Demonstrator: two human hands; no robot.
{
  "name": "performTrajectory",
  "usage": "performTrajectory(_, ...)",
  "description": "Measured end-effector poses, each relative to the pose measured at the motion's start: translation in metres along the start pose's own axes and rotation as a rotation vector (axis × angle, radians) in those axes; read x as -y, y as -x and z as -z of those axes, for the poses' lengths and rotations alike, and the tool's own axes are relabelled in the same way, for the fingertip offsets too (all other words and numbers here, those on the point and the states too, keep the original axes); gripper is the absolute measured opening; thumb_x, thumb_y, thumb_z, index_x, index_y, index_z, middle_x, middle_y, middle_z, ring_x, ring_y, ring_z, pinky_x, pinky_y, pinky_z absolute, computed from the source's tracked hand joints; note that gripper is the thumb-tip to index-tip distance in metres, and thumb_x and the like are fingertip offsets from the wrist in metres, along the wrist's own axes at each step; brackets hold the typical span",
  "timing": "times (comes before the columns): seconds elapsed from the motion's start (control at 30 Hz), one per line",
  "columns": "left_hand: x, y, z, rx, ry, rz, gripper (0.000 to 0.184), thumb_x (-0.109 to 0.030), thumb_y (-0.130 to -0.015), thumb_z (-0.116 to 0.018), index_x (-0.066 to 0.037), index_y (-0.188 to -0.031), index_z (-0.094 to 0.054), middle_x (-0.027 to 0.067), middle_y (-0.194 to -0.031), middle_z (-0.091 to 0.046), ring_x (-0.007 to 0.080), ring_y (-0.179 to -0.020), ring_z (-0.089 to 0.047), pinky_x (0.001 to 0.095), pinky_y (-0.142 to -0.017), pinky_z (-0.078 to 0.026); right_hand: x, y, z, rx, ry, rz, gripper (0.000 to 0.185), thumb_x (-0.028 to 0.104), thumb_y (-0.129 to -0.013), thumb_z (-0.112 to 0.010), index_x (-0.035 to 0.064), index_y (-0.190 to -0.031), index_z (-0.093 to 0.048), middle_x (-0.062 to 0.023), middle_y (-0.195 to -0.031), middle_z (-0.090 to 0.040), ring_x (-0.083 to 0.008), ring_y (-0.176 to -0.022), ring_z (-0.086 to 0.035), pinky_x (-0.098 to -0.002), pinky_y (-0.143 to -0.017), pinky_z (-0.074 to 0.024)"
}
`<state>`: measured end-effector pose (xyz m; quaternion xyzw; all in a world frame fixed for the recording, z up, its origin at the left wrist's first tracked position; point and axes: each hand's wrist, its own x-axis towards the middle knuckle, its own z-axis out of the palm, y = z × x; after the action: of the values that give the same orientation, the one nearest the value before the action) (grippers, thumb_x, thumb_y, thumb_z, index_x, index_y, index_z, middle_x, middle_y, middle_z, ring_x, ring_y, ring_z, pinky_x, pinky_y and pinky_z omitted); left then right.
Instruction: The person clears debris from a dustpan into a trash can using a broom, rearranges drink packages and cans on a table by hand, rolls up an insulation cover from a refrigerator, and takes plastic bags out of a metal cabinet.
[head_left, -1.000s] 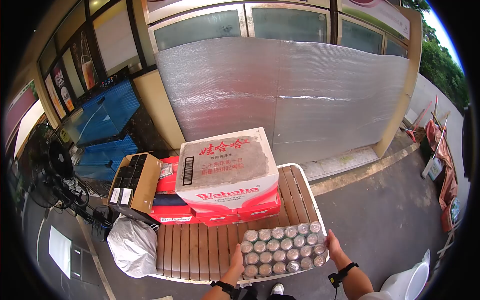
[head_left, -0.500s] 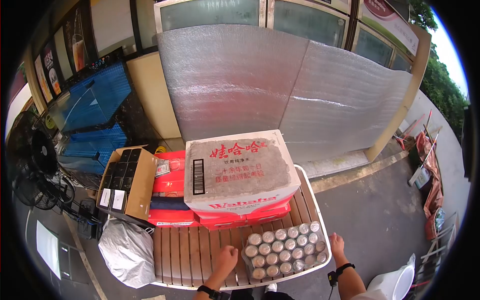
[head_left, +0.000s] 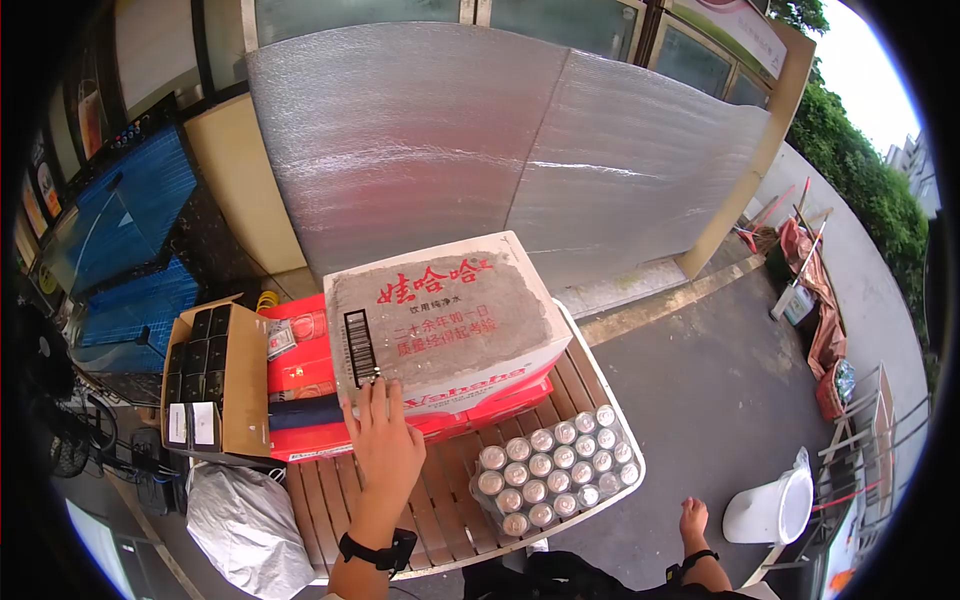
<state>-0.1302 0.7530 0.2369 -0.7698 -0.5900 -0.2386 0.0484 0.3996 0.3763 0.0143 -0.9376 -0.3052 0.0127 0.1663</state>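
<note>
My left hand (head_left: 388, 445) reaches over the slatted table (head_left: 430, 508), its outstretched fingers touching the near left edge of a Wahaha water carton (head_left: 440, 300). That carton has a grey-stained top with red writing and a barcode, and it rests on red cartons. To the right of my left hand lies a shrink-wrapped pack of cans (head_left: 561, 464), set in rows at the table's right end. My right hand (head_left: 693, 520) hangs off the table's right side, fingers curled, with nothing visible in it.
Left of the carton are red boxes (head_left: 300, 353) and an open cardboard box (head_left: 247, 385) holding several black boxes. A silver bag (head_left: 248, 528) sits at the table's left corner. Silver insulating sheet (head_left: 400, 130) stands behind. A white bucket (head_left: 765, 508) is on the ground at right.
My left hand has moved up and left from beside the cans to the water carton, and its fingers have straightened. My right hand has moved lower, away from the table edge. The view has shifted.
</note>
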Motion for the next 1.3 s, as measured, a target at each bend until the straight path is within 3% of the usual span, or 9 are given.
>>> performTrajectory(0.37, -0.008, -0.004, -0.006, -0.028, -0.015, 0.034, 0.055, -0.007, -0.07, -0.063, -0.001, -0.123, -0.053, 0.015, -0.131, -0.05, 0.0316, -0.129, -0.041, 0.0537, -0.116, -0.015, -0.116, 0.047, 0.023, 0.042, -0.02, -0.236, 0.041, 0.035, -0.09, -0.047, 0.003, -0.076, -0.069, -0.0168, -0.073, -0.067, -0.0346, -0.078, -0.066, -0.0432, -0.075, -0.0496)
performTrajectory(0.53, -0.067, -0.027, -0.02, -0.041, -0.118, 0.092, 0.06, -0.011, -0.074, -0.064, -0.002, -0.131, -0.049, 0.0184, -0.138, -0.045, 0.0352, -0.133, -0.037, 0.0575, -0.114, -0.016, -0.177, 0.043, 0.017, -0.025, -0.124, -0.296, 0.041, 0.034, -0.089, -0.048, 0.0014, -0.075, -0.069, -0.0151, -0.07, -0.067, -0.0321, -0.075, -0.067, -0.0415, -0.073, -0.0498)
performTrajectory(0.57, -0.094, -0.032, -0.027, -0.098, -0.092, 0.036, 0.064, -0.012, -0.074, -0.064, -0.002, -0.134, -0.046, 0.0193, -0.141, -0.042, 0.036, -0.134, -0.035, 0.0584, -0.113, -0.017, -0.197, 0.043, 0.014, 0.0, -0.138, -0.331, 0.041, 0.034, -0.089, -0.048, 0.0013, -0.075, -0.069, -0.0148, -0.069, -0.066, -0.0318, -0.074, -0.067, -0.0415, -0.073, -0.0498)
performTrajectory(0.63, -0.154, -0.04, -0.038, 0.01, -0.024, -0.057, 0.071, -0.013, -0.073, -0.065, -0.003, -0.139, -0.041, 0.02, -0.145, -0.037, 0.0361, -0.136, -0.032, 0.0588, -0.112, -0.019, -0.245, 0.04, 0.005, 0.054, -0.163, -0.393, 0.041, 0.033, -0.089, -0.048, 0.001, -0.074, -0.068, -0.0141, -0.068, -0.066, -0.031, -0.074, -0.067, -0.0413, -0.073, -0.0497)
performTrajectory(0.77, -0.233, -0.048, -0.078, 0.028, -0.081, -0.062, 0.078, -0.012, -0.069, -0.068, -0.004, -0.141, -0.038, 0.0197, -0.144, -0.037, 0.0398, -0.136, -0.031, 0.0568, -0.112, -0.023, -0.382, 0.038, -0.041, 0.152, -0.297, -0.593, 0.036, 0.026, -0.088, -0.05, -0.0012, -0.071, -0.067, -0.0095, -0.063, -0.064, -0.0207, -0.058, -0.063, -0.0345, -0.058, -0.0503)
performTrajectory(0.97, -0.249, -0.05, -0.098, -0.027, -0.122, -0.016, 0.076, -0.009, -0.066, -0.069, -0.005, -0.136, -0.041, 0.0195, -0.141, -0.039, 0.0431, -0.132, -0.034, 0.0514, -0.109, -0.031, -0.532, 0.035, -0.062, 0.226, -0.634, -0.731, 0.029, 0.017, -0.088, -0.048, -0.0043, -0.072, -0.06, -0.0094, -0.059, -0.058, -0.0179, -0.047, -0.056, -0.0305, -0.041, -0.0447)
performTrajectory(1.1, -0.244, -0.056, -0.104, -0.061, -0.052, -0.018, 0.068, -0.005, -0.066, -0.067, -0.006, -0.13, -0.045, 0.0196, -0.135, -0.045, 0.0438, -0.13, -0.036, 0.0485, -0.107, -0.035, -0.548, 0.001, -0.057, 0.302, -0.613, -0.743, 0.026, 0.014, -0.087, -0.049, -0.0046, -0.072, -0.06, -0.0101, -0.06, -0.059, -0.0177, -0.047, -0.056, -0.0301, -0.041, -0.0453)
performTrajectory(1.27, -0.248, -0.065, -0.105, -0.087, 0.013, 0.047, 0.062, -0.006, -0.067, -0.067, -0.004, -0.126, -0.048, 0.0195, -0.122, -0.051, 0.0427, -0.121, -0.042, 0.0489, -0.104, -0.037, -0.5, -0.1, -0.092, 0.434, -0.667, -0.603, 0.023, 0.012, -0.086, -0.051, -0.0049, -0.076, -0.063, -0.0107, -0.067, -0.063, -0.017, -0.052, -0.059, -0.0286, -0.046, -0.0479)
performTrajectory(1.3, -0.25, -0.066, -0.107, -0.109, 0.003, 0.066, 0.061, -0.008, -0.068, -0.068, -0.004, -0.126, -0.049, 0.0194, -0.121, -0.051, 0.0424, -0.119, -0.043, 0.049, -0.103, -0.037, -0.469, -0.119, -0.078, 0.473, -0.601, -0.548, 0.025, 0.016, -0.087, -0.053, -0.0027, -0.076, -0.065, -0.0121, -0.07, -0.065, -0.0212, -0.06, -0.062, -0.0322, -0.053, -0.0493)
